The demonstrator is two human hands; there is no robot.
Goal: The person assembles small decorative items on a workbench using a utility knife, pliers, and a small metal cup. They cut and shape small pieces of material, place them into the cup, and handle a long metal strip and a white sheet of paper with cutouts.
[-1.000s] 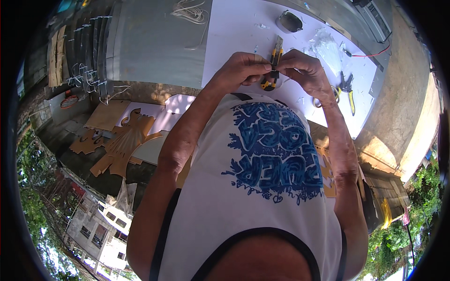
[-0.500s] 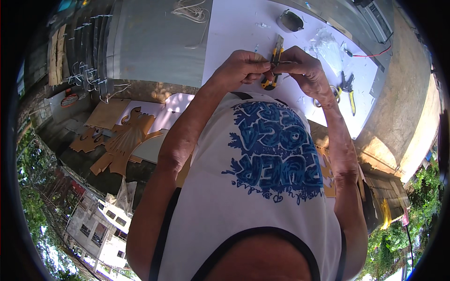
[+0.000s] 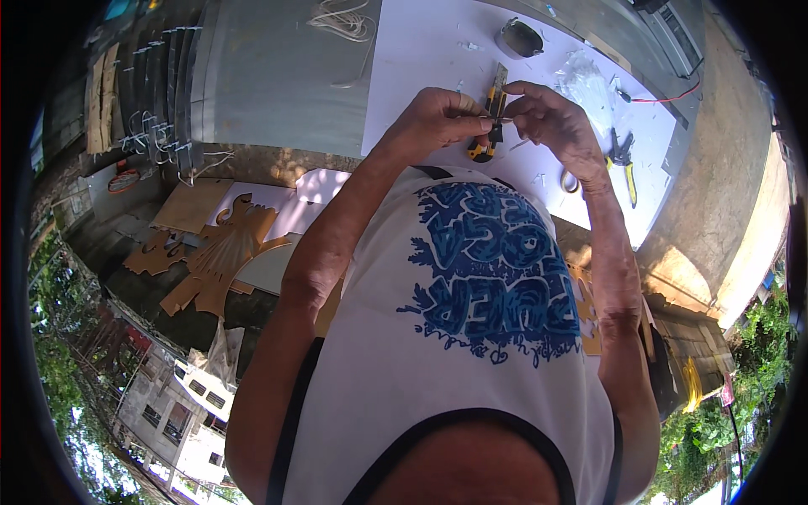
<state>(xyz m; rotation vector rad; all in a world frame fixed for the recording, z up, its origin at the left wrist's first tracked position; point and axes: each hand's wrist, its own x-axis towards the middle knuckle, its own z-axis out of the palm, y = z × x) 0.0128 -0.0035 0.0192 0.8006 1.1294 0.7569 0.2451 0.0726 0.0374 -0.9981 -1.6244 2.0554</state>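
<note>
Over the white sheet [image 3: 421, 50] on the table, my two hands meet fingertip to fingertip. My left hand [image 3: 433, 124] is closed in a pinch on a thin wire-like piece [image 3: 502, 120], too small to make out well. The right hand [image 3: 557, 126] pinches its other end, with the index finger raised away. Just beneath the fingers a yellow and black utility knife [image 3: 482, 151] lies on the sheet, its metal blade end pointing away from me. My hands partly cover the knife.
Right of my hands are yellow-handled pliers [image 3: 629, 181], a tape roll [image 3: 570, 182] and a clear plastic bag [image 3: 585, 84]. A dark cup-like container [image 3: 522, 38] stands farther back. Coiled white cord [image 3: 341, 21] lies far left; brown cut-out panels [image 3: 227, 257] lean lower left.
My right hand has shifted slightly right, and its index finger has lifted and straightened. The left hand stays pinched in nearly the same place.
</note>
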